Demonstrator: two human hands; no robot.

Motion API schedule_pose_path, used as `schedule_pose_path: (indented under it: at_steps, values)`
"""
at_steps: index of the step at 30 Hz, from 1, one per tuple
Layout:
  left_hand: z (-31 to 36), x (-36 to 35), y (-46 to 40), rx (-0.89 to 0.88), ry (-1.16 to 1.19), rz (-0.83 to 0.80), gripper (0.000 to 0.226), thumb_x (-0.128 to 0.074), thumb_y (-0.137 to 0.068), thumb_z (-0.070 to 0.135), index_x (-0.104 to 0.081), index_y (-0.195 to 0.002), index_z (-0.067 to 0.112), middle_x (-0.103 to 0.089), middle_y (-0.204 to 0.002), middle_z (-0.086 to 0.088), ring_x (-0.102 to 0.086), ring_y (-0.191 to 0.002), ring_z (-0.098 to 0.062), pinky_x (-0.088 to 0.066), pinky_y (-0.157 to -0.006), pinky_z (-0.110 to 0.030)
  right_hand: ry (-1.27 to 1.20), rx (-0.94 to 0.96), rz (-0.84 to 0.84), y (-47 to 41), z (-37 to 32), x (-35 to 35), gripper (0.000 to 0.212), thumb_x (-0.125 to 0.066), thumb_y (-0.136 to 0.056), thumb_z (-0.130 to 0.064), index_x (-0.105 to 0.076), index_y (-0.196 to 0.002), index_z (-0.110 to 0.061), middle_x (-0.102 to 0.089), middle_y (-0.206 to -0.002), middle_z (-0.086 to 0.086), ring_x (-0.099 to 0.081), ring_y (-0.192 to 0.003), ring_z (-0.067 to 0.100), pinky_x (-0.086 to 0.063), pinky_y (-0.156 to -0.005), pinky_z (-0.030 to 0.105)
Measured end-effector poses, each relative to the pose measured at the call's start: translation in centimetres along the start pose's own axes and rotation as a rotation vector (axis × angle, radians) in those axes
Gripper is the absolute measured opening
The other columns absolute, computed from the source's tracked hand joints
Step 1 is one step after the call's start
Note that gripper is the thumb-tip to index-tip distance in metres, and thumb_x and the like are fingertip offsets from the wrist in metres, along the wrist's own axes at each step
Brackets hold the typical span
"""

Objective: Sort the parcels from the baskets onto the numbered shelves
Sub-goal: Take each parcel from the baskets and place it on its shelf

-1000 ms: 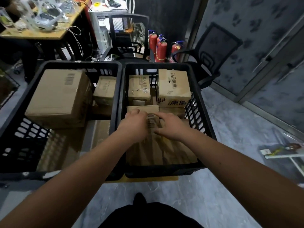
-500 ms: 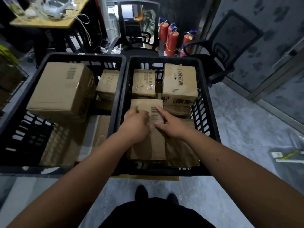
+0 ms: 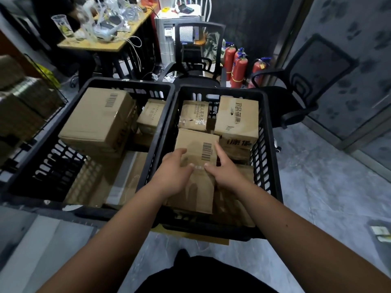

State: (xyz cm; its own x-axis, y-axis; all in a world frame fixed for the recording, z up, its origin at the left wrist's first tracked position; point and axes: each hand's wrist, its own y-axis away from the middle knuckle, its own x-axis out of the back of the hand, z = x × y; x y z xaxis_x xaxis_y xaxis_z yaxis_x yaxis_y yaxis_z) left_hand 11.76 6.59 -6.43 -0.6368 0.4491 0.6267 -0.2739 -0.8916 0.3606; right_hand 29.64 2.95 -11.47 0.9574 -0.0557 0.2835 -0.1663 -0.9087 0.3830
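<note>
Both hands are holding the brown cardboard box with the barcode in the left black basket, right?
Not quite. The head view shows both hands, left and right, holding the brown cardboard box with the barcode in the right black plastic basket, not the left.

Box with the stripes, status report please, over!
Both hands, left hand and right hand, grip the box, one each side. Box tilted up, low in the right basket. Other boxes packed close behind. Over.
</note>
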Motion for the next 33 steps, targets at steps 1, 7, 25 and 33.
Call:
schedule_pose_path:
  at_steps: [1, 7, 25, 33]
  values:
    - [0.3, 0.1, 0.3, -0.011, 0.000, 0.002, 0.065, -0.062, -0.103, 0.036, -0.033, -0.161, 0.028, -0.032, -0.163, -0.006, -0.047, -0.140, -0.028, -0.043, -0.110, -0.041, -0.018, 0.004, 0.011, 0.2, -0.3, 0.3, 0.083, -0.062, -0.105, -0.020, -0.011, -0.165, -0.044, -0.044, -0.159, -0.007, -0.047, -0.128, 0.009, -0.042, -0.098, 0.028]
    - [1.4, 0.9, 1.6, -0.087, 0.095, 0.064, 0.064, -0.062, -0.100, 0.040, -0.036, -0.158, 0.034, -0.044, -0.156, 0.000, -0.052, -0.134, -0.021, -0.049, -0.111, -0.049, -0.084, -0.061, 0.110, 1.4, -1.7, 2.5, 0.095, -0.074, -0.094, -0.041, -0.011, -0.165, -0.043, -0.045, -0.160, -0.002, -0.053, -0.136, 0.027, -0.050, -0.107, 0.058]
    - [2.7, 1.9, 3.1, -0.050, 0.528, 0.277, 0.044, -0.055, -0.108, 0.024, -0.052, -0.151, 0.027, -0.063, -0.120, 0.015, -0.058, -0.105, 0.001, -0.049, -0.088, -0.029, -0.361, -0.021, 0.186, 5.0, -3.8, 4.2, 0.016, -0.047, -0.111, -0.039, -0.061, -0.116, -0.047, -0.070, -0.104, -0.025, -0.064, -0.101, 0.001, -0.054, -0.081, 0.034]
    - [3.1, 1.2, 3.7, 0.157, 0.838, 0.217, 0.027, -0.051, -0.110, 0.032, -0.074, -0.114, 0.019, -0.072, -0.097, -0.002, -0.070, -0.096, -0.022, -0.057, -0.088, -0.042, -0.516, -0.116, 0.298, 4.1, -2.0, 4.3, 0.046, -0.046, -0.104, -0.061, -0.069, -0.129, -0.030, -0.075, -0.122, 0.000, -0.067, -0.120, 0.029, -0.054, -0.101, 0.058]
